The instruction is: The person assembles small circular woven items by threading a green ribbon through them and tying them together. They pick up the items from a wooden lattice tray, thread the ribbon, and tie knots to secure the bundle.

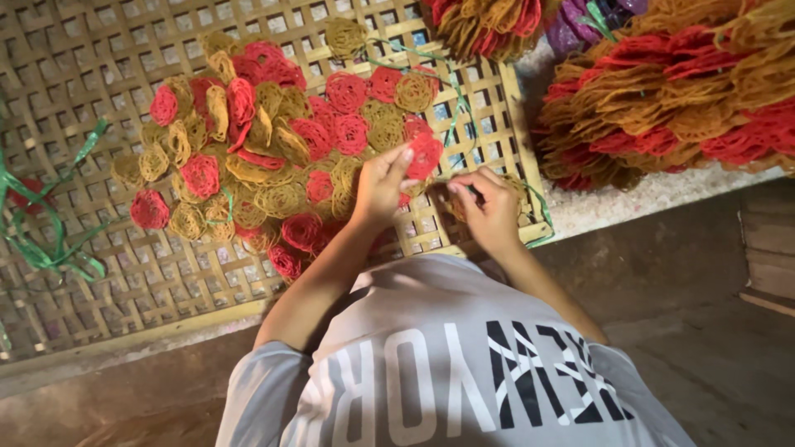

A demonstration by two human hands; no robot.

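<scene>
My left hand [381, 189] pinches a red lacy round cracker [425, 155] at the right edge of a loose pile of red and yellow lacy crackers [257, 149]. Just to its right, my right hand [490, 207] has its fingers closed on a yellowish cracker [458, 207] that is mostly hidden under the palm. A thin green plastic strip [540, 213] runs by that hand. Both hands are close together, over the woven bamboo tray [124, 273] that carries the pile.
Bundled stacks of red and yellow crackers [679, 91] lie on a ledge at the upper right, another bundle [489, 25] at the top. Green strips [50, 240] lie on the tray's left side. My grey shirt [447, 364] fills the bottom.
</scene>
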